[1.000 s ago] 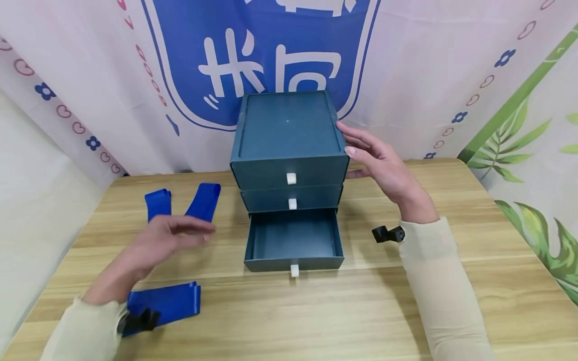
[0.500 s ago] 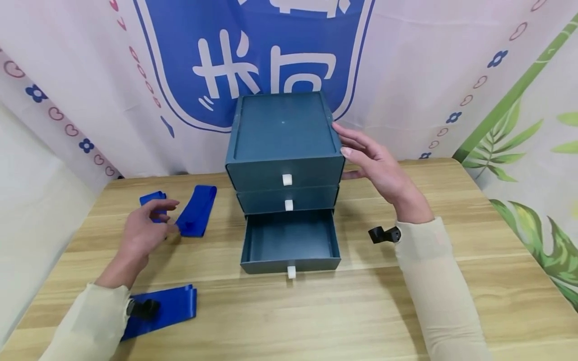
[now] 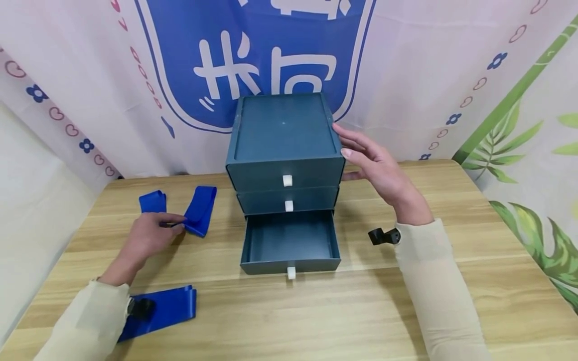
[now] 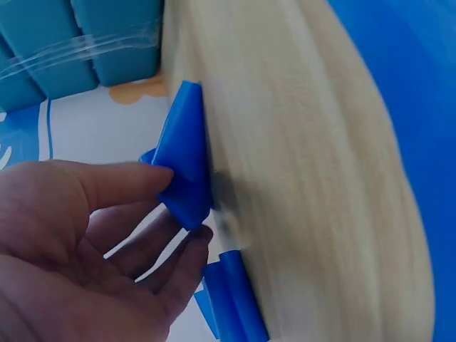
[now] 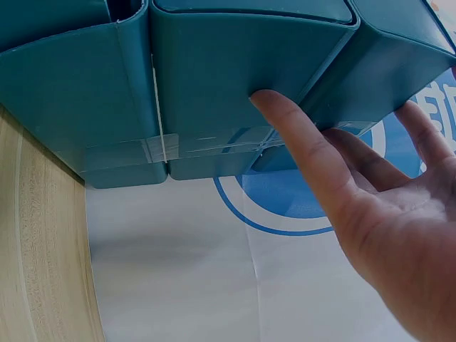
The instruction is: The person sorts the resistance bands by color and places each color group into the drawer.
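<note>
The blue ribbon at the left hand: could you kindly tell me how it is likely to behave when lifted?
The blue ribbon would probably flop or unfold, as it appears thin and doubled over itself. It may feel slippery, judging by its smooth, faintly shiny face. It is likely light, showing little bulk beyond its folds.

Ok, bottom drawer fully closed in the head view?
No, the bottom drawer juts out past the middle drawer, its inside floor showing.
</note>
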A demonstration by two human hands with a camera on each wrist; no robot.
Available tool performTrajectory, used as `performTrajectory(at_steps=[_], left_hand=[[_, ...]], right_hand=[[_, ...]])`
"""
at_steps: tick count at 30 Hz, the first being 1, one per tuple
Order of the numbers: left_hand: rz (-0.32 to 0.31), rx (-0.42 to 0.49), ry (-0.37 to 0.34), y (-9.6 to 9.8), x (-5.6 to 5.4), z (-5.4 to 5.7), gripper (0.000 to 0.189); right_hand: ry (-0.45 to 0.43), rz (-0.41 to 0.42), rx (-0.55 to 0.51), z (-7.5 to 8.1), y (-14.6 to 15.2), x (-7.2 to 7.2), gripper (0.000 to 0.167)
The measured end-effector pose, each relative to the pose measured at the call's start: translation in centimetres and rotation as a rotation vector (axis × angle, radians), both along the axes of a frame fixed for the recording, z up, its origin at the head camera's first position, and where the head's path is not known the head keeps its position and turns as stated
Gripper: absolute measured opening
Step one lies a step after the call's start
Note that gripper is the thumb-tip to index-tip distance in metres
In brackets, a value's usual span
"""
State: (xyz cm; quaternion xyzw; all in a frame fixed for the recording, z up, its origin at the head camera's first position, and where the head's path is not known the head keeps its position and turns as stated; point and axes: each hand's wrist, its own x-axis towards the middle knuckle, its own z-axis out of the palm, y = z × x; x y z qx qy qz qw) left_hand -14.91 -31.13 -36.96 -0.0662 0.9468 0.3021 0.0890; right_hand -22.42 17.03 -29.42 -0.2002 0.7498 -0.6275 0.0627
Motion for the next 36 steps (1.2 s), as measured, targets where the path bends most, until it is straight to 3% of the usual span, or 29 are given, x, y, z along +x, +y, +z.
performTrajectory(at_steps=[5, 13, 17, 24, 30, 36], left_hand=[[-0.028, 0.01, 0.046, 0.4, 0.4, 0.1, 0.04], [-0.16, -0.098, 0.17, 1.9, 1.3, -1.1, 0.027], [-0.204, -0.119, 0.161, 2.2, 1.1, -1.0, 0.031], [-0.267, -0.117, 0.082, 1.7, 0.6, -0.3, 0.038], [-0.286, -0.149, 0.19, 1.8, 0.2, -0.4, 0.02], [-0.227, -0.125, 0.24, 1.9, 0.1, -0.4, 0.022]], right_hand=[[-0.001, -0.004, 0.0, 0.0, 0.1, 0.1, 0.052], [0.006, -0.003, 0.002, -0.2, -0.1, 0.0, 0.052], [0.006, -0.022, 0.01, -0.1, -0.1, 0.1, 0.051], [0.005, -0.033, 0.01, -0.1, -0.2, 0.2, 0.051], [0.01, -0.03, 0.008, -0.2, -0.1, 0.1, 0.051], [0.014, -0.021, 0.004, -0.2, -0.1, 0.2, 0.051]])
